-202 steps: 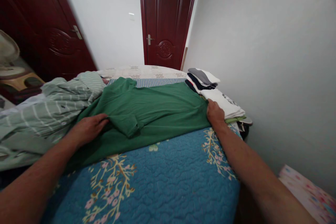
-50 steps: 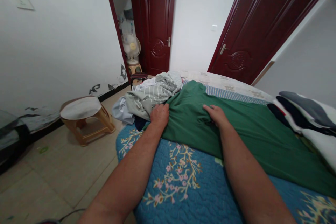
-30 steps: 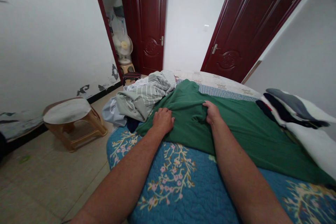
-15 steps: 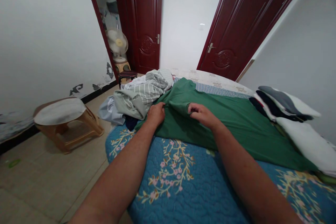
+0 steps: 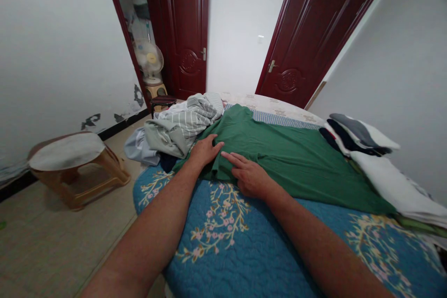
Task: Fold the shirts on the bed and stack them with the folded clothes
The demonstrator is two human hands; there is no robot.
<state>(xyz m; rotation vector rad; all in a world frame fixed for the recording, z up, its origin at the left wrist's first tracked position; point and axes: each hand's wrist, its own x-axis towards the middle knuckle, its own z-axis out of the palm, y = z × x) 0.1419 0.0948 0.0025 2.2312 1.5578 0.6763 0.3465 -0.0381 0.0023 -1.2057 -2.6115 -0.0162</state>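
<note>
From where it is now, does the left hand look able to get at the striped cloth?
Probably yes: the left hand is at the green shirt, close beside the striped cloth, with nothing visible blocking the way; the right hand lies on the other side.

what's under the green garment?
The green garment lies on a blue floral quilt, visible along its near edge; a striped strip shows past its far edge. Whatever is directly beneath the cloth is covered and can't be seen.

Home room with floral quilt
</note>
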